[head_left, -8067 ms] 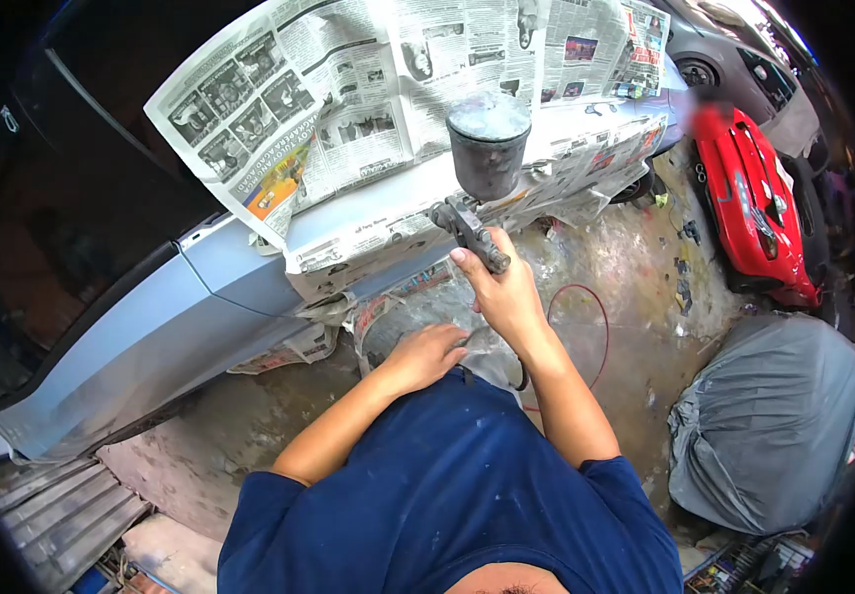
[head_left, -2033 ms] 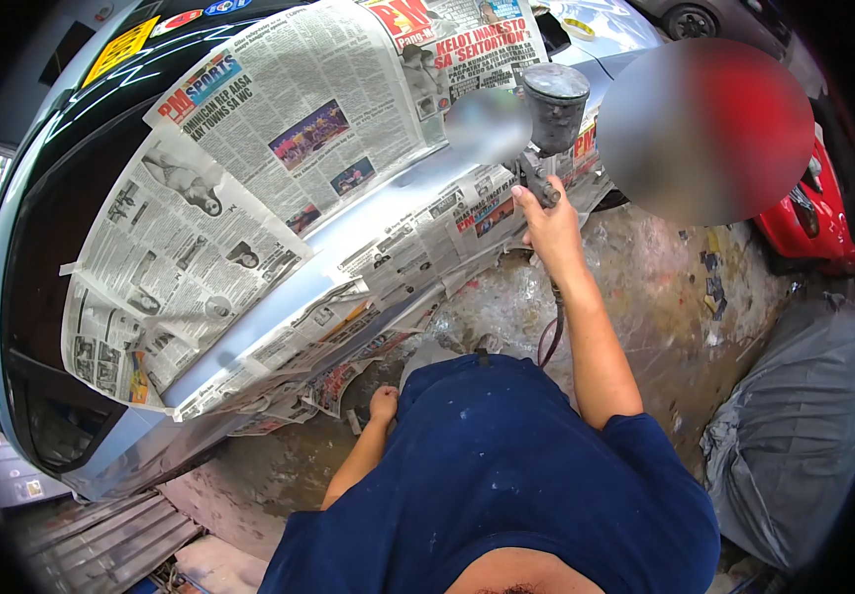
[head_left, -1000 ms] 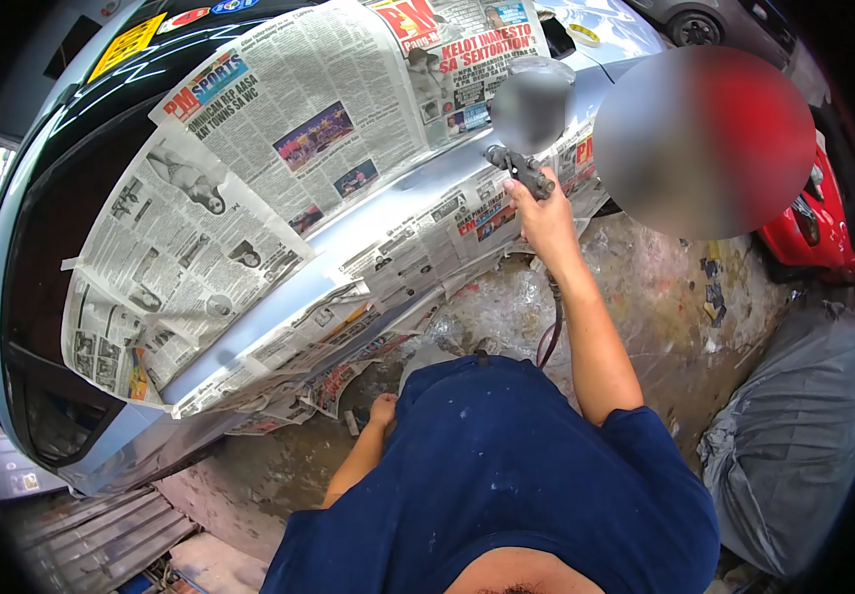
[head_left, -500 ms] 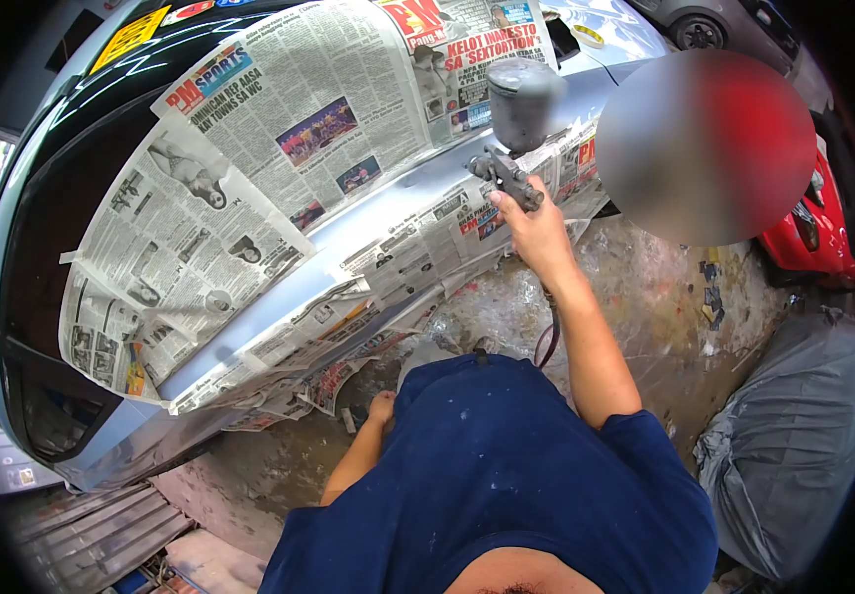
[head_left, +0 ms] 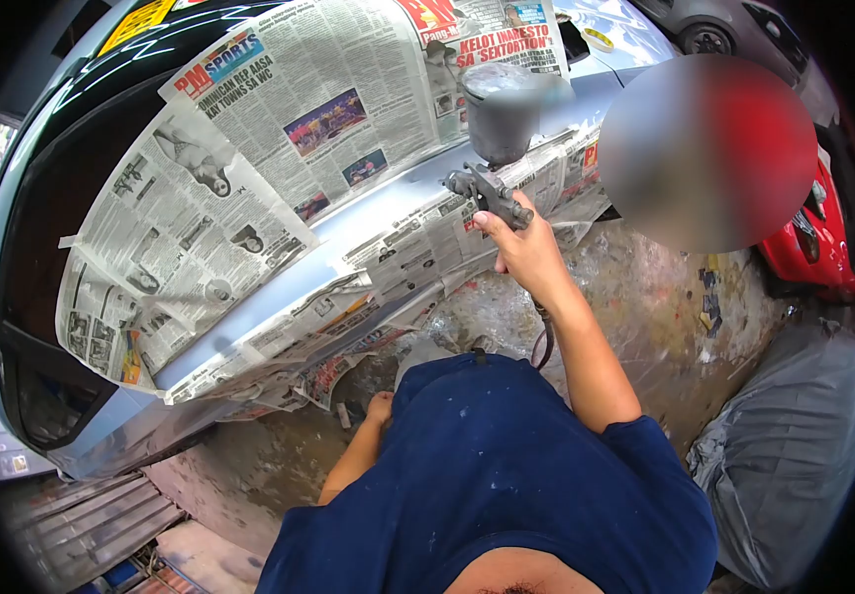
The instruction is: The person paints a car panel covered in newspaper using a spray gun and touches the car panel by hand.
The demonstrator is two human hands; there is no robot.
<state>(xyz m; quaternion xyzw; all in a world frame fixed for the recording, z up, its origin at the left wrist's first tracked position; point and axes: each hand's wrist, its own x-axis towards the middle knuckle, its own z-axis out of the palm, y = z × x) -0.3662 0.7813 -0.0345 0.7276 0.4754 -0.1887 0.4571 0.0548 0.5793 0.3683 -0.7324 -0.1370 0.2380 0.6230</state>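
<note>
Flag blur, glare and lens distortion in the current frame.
Head view: wide-angle lens curves the scene and leaves black corners; head view: a large blurred oval covers part of the red car, and a smaller smear overlaps the right edge of the spray cup; head view: pale glare along the bare panel strip, though headlines on the newspaper are legible.

Right fingers (head_left: 493, 226) around a spray gun (head_left: 487, 185), newspaper (head_left: 219, 178) on a pale blue car (head_left: 388, 208), navy shirt (head_left: 497, 455) below
</note>
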